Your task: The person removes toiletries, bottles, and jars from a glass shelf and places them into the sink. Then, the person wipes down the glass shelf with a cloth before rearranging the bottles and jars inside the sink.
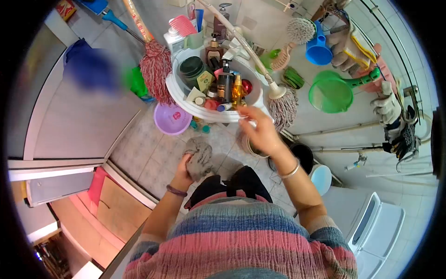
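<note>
Low in front of my body, my left hand [184,169] is closed on a crumpled grey cloth [200,160]. The cloth hides most of its fingertips. My right hand [261,132] is raised at the front right rim of a white washbasin [186,106], its fingers apart and holding nothing. Just beyond those fingers stands an amber bottle [237,90], beside a black pump bottle [226,86]; I cannot tell whether the fingers touch the rim. A dark green jar [191,69] and a red round object [246,86] also sit among the basin's crowded toiletries.
A red-and-white mop [157,69] leans left of the basin, above a purple bowl [172,118]. Another mop [283,109] stands on the right, its pole crossing the basin. A green strainer [331,93] and gloves [386,104] hang right. A white washing machine [346,209] stands lower right.
</note>
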The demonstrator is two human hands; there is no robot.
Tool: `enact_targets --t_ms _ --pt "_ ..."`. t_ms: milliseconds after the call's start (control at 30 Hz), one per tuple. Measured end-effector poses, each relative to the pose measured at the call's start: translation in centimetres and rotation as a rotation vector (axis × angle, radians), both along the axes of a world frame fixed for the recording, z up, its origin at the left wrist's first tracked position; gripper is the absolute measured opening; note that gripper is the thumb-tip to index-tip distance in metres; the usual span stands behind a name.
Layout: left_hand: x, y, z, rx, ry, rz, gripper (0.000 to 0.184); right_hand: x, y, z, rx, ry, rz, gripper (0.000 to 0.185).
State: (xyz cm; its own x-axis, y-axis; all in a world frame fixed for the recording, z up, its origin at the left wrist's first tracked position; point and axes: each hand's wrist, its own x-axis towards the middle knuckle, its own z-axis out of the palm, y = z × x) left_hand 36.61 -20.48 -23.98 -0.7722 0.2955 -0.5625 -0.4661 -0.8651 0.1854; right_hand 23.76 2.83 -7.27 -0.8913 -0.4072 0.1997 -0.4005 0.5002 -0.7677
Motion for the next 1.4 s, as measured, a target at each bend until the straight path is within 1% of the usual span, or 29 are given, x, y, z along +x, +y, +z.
enact_targets --t_ms 67,133,200,300,400,433,467,533,567,600,667,700,800,900,1000,1033,1100,1133,1200,1267,1333,1367,1400 --pt "0.1 -0.8 -0.3 0.049 0.021 0.043 0.038 -5.2 1.0 1.6 -0.08 0.019 -0.08 0.029" --pt "0.3 -0.9 0.1 0.003 0.063 0.096 0.04 -10.6 1.5 2.4 -0.119 0.072 -0.209 0.029" --pt "-0.1 -0.8 -0.4 -0.074 0.063 0.155 0.041 -16.5 1.1 1.9 -0.276 0.072 -0.18 0.037" --pt "0.0 -1.4 0.2 -0.021 -0.004 0.211 0.043 -24.2 -0.1 1.2 -0.12 -0.024 -0.231 0.045" --pt "-1.4 -1.2 2.5 -0.182 0.003 0.32 0.043 -30.1 -1.2 -1.1 -0.047 -0.426 -0.195 0.058" --pt "-2.0 -1.0 3.2 -0.196 0.014 0.375 0.042 -31.1 -1.5 -1.6 -0.059 -0.495 -0.171 0.056" --pt "-2.3 -1.1 3.2 -0.197 0.01 0.379 0.041 -32.0 -1.9 -2.1 -0.068 -0.564 -0.148 0.055" --pt "-2.2 -1.8 2.8 -0.194 -0.005 0.385 0.04 -32.9 -2.1 -2.5 -0.197 -0.879 -0.143 0.052" --pt "-2.3 -2.0 2.3 -0.193 -0.049 0.412 0.042 -33.8 -2.2 -4.0 -0.326 -0.932 -0.173 0.048" --pt "-2.2 -2.0 1.9 -0.207 -0.064 0.439 0.042 -34.2 -2.3 -4.6 -0.321 -0.951 -0.168 0.048" --pt "-3.2 -1.8 2.9 -0.233 -0.088 0.482 0.041 -34.0 -2.6 -4.2 -0.316 -0.984 -0.167 0.047" --pt "-3.7 -1.8 3.5 -0.258 -0.12 0.473 0.041 -34.0 -2.8 -3.8 -0.32 -1.007 -0.174 0.044" --pt "-4.3 -3.1 1.7 -0.234 -0.1 0.439 0.041 -36.7 -1.3 -7.2 -0.505 -1.096 -0.211 0.04" --pt "-6.0 -4.6 3.2 -0.25 -0.118 0.394 0.042 -37.5 -0.6 -7.6 -0.641 -1.033 -0.223 0.038" --pt "-6.5 -6.9 2.8 -0.235 -0.114 0.371 0.042 -36.6 -1.1 -6.8 -0.619 -0.979 -0.302 0.038" --pt "-6.9 -7.3 2.7 -0.264 -0.121 0.373 0.043 -36.2 -1.3 -6.3 -0.374 -0.773 -0.325 0.035" --pt "-6.9 -8.4 2.8 -0.246 -0.001 0.308 0.044 -35.4 -1.5 -5.2 0.114 -0.354 -0.344 0.029" --pt "-6.9 -8.8 3.0 -0.235 0.056 0.275 0.045 -33.9 -1.9 -3.3 0.103 -0.126 -0.343 0.028" --pt "-6.5 -9.9 1.7 -0.21 0.024 0.262 0.044 -28.9 -3.4 1.4 0.08 0.338 -0.328 0.028" --pt "-6.0 -10.4 0.6 -0.191 -0.048 0.265 0.045 -24.1 -4.8 2.5 -0.144 0.208 -0.16 0.029" --pt "-5.7 -10.8 -0.6 -0.157 -0.083 0.278 0.045 -19.9 -6.4 1.1 -0.174 -0.228 0.041 0.028" --pt "-5.5 -11.0 -0.8 -0.142 -0.102 0.287 0.045 -19.6 -6.4 -1.5 -0.052 -0.098 -0.052 0.027" --pt "-5.9 -11.0 -0.1 -0.167 -0.107 0.297 0.043 -19.6 -6.0 -5.4 0.07 0.035 -0.143 0.028"
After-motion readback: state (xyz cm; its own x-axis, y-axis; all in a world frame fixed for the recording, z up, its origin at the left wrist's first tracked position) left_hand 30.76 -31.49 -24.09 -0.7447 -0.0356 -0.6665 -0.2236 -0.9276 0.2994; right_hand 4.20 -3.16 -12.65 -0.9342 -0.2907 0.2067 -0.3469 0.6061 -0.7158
